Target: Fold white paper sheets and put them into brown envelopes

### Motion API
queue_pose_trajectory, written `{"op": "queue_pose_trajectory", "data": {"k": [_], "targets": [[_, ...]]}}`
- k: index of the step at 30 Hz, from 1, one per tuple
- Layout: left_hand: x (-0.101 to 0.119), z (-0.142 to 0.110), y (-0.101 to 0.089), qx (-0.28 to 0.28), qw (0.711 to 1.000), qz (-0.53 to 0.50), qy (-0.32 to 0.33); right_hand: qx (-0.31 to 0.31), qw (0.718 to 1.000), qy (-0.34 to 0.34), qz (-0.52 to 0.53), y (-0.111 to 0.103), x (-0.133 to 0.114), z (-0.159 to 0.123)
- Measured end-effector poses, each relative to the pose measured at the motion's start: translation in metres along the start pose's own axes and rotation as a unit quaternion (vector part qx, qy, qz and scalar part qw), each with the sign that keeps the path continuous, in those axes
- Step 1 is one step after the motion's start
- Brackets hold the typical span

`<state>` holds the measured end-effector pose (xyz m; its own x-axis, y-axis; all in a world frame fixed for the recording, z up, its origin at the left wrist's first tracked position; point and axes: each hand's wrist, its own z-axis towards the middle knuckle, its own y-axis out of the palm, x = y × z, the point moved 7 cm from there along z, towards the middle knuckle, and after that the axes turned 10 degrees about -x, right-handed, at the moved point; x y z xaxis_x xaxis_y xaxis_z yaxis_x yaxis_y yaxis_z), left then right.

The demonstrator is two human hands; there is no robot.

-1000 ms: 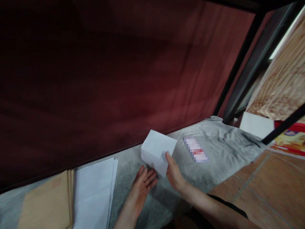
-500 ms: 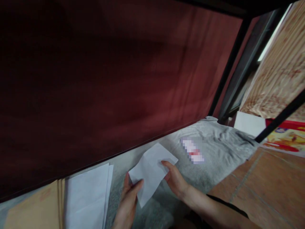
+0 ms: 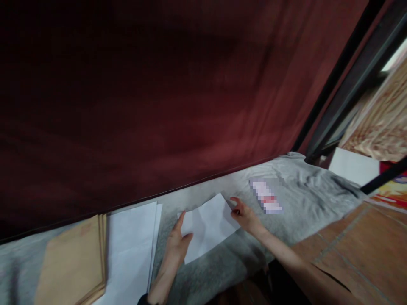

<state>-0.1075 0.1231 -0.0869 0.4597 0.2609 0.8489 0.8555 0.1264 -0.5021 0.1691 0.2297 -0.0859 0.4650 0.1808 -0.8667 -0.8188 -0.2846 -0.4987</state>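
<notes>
White sheet (image 3: 208, 231) is at/over the grey cloth (image 3: 219, 277), between both hands — shallow fold bends in it, can't tell if it lies fully flat. Left hand (image 3: 178, 243) at the sheet's left edge: thumb over the paper, index finger along the edge, thumb and index apart. Can't tell if the grip is clamped on the paper; undersides hidden. Right hand (image 3: 246, 217) at the sheet's right edge, index out past the corner, other fingers curled. Can't tell whether that grip pinches the paper either.

Left of the sheet, beyond the left hand: white paper stack (image 3: 130, 250), edges slightly offset. Further left, brown envelopes (image 3: 73, 260), piled right up against the stack. Right of the sheet, near the right hand: pink-and-white strip (image 3: 266, 197) with a red mark — pixelated, unreadable.

Behind the sheet: dark red panel (image 3: 190, 106) along the cloth's far edge. Well right of the sheet: black post (image 3: 333, 80), white board (image 3: 352, 166), red-and-yellow printed piece (image 3: 394, 188), brown-patterned fabric (image 3: 380, 123). Tiled floor (image 3: 345, 239) to the right, past the cloth's near edge.
</notes>
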Motion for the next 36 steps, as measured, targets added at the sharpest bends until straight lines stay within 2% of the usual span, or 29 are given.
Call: {"op": "queue_pose_trajectory", "data": {"k": [3, 5, 9, 13, 17, 19, 21, 23, 24, 27, 29, 32, 36], "targets": [[0.003, 0.002, 0.003, -0.005, 0.999, 0.048, 0.014, 0.0, 0.98, -0.04, -0.193, -0.006, -0.017, -0.006], [0.005, 0.003, 0.006, -0.018, 0.996, 0.08, 0.02, -0.007, 0.962, -0.095, -0.257, 0.0, -0.034, -0.011], [0.011, 0.005, 0.008, -0.03, 0.992, 0.12, 0.021, -0.083, 0.936, -0.199, -0.277, 0.043, -0.058, -0.025], [0.018, 0.007, 0.005, -0.026, 0.988, 0.152, 0.016, -0.124, 0.907, -0.243, -0.322, 0.081, -0.06, -0.04], [0.019, 0.005, 0.0, -0.028, 0.978, 0.205, -0.003, -0.109, 0.895, -0.244, -0.357, 0.09, -0.052, -0.042], [0.023, 0.0, -0.003, 0.008, 0.966, 0.259, -0.006, -0.106, 0.889, -0.248, -0.369, 0.09, -0.05, -0.041], [0.031, -0.005, -0.002, 0.067, 0.944, 0.321, 0.013, -0.105, 0.885, -0.252, -0.378, 0.091, -0.05, -0.041], [0.04, -0.009, 0.011, 0.106, 0.922, 0.366, 0.063, -0.103, 0.882, -0.254, -0.384, 0.091, -0.05, -0.041], [0.044, -0.011, 0.023, 0.106, 0.914, 0.379, 0.097, -0.101, 0.88, -0.256, -0.387, 0.091, -0.051, -0.041], [0.048, -0.014, 0.065, 0.064, 0.888, 0.417, 0.184, -0.088, 0.876, -0.267, -0.392, 0.091, -0.051, -0.041], [0.043, -0.016, 0.082, 0.059, 0.876, 0.44, 0.188, -0.078, 0.873, -0.276, -0.394, 0.091, -0.05, -0.042], [0.033, -0.018, 0.089, 0.073, 0.868, 0.459, 0.175, -0.07, 0.872, -0.285, -0.392, 0.092, -0.047, -0.043], [0.027, -0.02, 0.085, 0.09, 0.862, 0.466, 0.182, -0.062, 0.881, -0.261, -0.389, 0.085, -0.038, -0.035]]}}
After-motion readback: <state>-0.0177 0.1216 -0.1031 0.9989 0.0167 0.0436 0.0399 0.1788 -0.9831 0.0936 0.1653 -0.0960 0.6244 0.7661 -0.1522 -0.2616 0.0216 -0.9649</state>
